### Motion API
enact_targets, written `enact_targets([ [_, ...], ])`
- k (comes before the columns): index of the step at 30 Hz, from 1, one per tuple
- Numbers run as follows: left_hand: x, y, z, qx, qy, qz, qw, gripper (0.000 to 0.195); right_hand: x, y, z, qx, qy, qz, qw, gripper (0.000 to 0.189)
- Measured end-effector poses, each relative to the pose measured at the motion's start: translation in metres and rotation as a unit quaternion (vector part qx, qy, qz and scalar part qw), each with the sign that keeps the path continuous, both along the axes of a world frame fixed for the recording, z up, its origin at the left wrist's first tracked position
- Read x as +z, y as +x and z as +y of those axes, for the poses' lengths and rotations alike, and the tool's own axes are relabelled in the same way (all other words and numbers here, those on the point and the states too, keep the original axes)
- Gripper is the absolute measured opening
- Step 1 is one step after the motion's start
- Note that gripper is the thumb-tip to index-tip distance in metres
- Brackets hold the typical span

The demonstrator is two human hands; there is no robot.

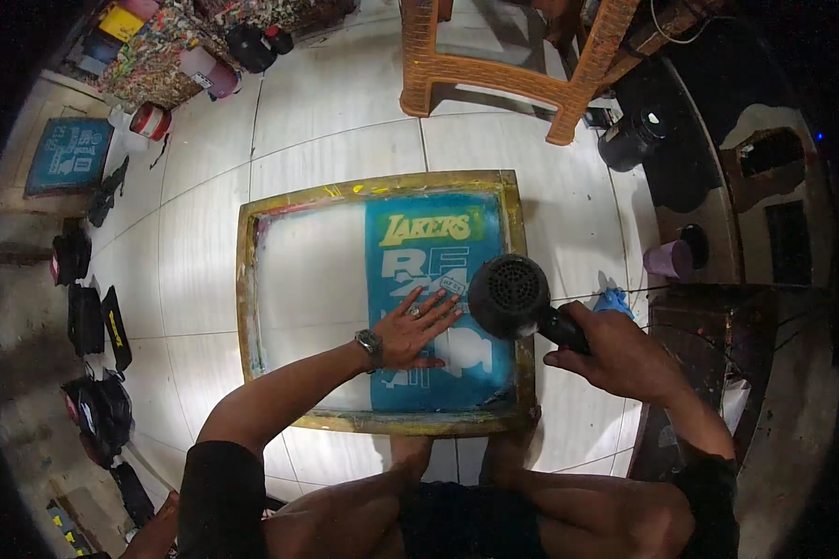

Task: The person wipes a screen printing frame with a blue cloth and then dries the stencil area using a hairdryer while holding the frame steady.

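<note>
My right hand [619,353] grips the handle of a black hair dryer [509,286], its round rear grille facing up. The dryer hangs over the right part of a screen-printing frame [383,423]. This wooden frame is stained with paint. Its mesh is pale on the left [311,279], and a blue stencil [489,216] with cut-out lettering and shapes fills the right. Over the stencil's middle my left hand [416,328] lies palm down, fingers spread, wearing a ring and a wristwatch. Whether the palm presses the mesh or hovers just above it, I cannot tell.
An orange plastic stool [493,73] stands beyond the frame. A dark jar [633,140] and a purple cup [668,260] are on the right, near a blue crumpled cloth [613,302]. Another blue stencil screen [68,155] lies at far left, above several black items [85,320].
</note>
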State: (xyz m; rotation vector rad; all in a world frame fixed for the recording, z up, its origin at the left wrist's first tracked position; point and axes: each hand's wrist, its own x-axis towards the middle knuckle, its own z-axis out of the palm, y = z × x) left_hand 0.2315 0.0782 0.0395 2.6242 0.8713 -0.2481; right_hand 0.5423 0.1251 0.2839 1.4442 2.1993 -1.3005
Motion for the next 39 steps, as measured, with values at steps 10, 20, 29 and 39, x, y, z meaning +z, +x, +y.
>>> enact_targets([
  [10,-0.002,-0.005,-0.002,0.002,0.028,-0.040,0.999,0.092,0.002,-0.003,0.004,0.003,-0.016,-0.026,1.000,0.042],
  [20,-0.001,-0.002,-0.001,-0.001,0.013,-0.030,0.999,0.094,0.001,0.000,0.002,-0.003,-0.015,0.002,1.000,0.041],
  [29,-0.006,-0.004,-0.002,0.004,0.016,-0.053,0.998,0.095,-0.002,0.000,0.002,0.009,-0.001,-0.008,1.000,0.040],
  [39,0.002,-0.001,0.000,-0.010,-0.001,0.011,1.000,0.096,-0.001,-0.001,0.003,0.005,0.005,0.007,1.000,0.040],
])
